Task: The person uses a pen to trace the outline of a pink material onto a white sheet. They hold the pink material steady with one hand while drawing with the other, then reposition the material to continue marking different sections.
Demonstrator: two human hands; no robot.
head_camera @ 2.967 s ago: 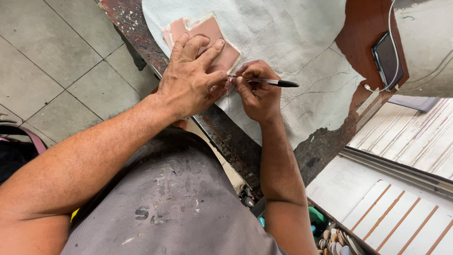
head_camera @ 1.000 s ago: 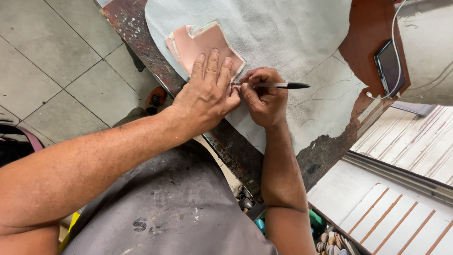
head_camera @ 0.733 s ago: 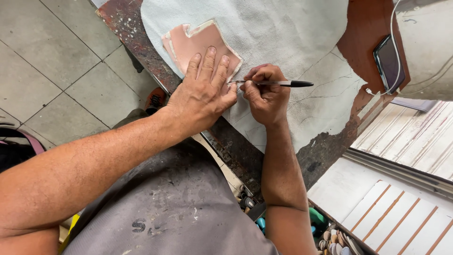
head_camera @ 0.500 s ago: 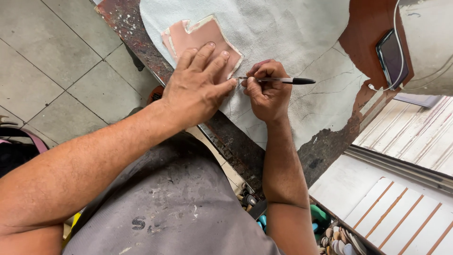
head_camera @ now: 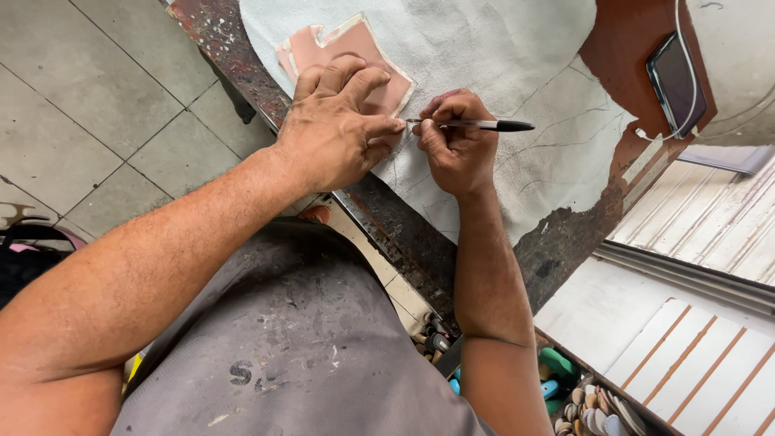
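Note:
My left hand (head_camera: 337,121) lies flat, fingers spread, on a pink cardboard template (head_camera: 323,50) that rests on a pale grey sheet of material (head_camera: 476,40) spread over the workbench. My right hand (head_camera: 454,144) grips a black pen (head_camera: 484,125) held nearly level, its tip at the template's right edge beside my left fingertips. Ink lines run across the sheet to the right of the pen.
A dark phone (head_camera: 676,81) with a white cable lies at the bench's far right. The stained bench edge (head_camera: 404,234) runs diagonally. A box of small tools and coloured bits (head_camera: 565,387) sits below. Tiled floor (head_camera: 89,121) is at left.
My left hand shifted a little on the template while the pen tip moved along its right edge. The view has drifted slightly.

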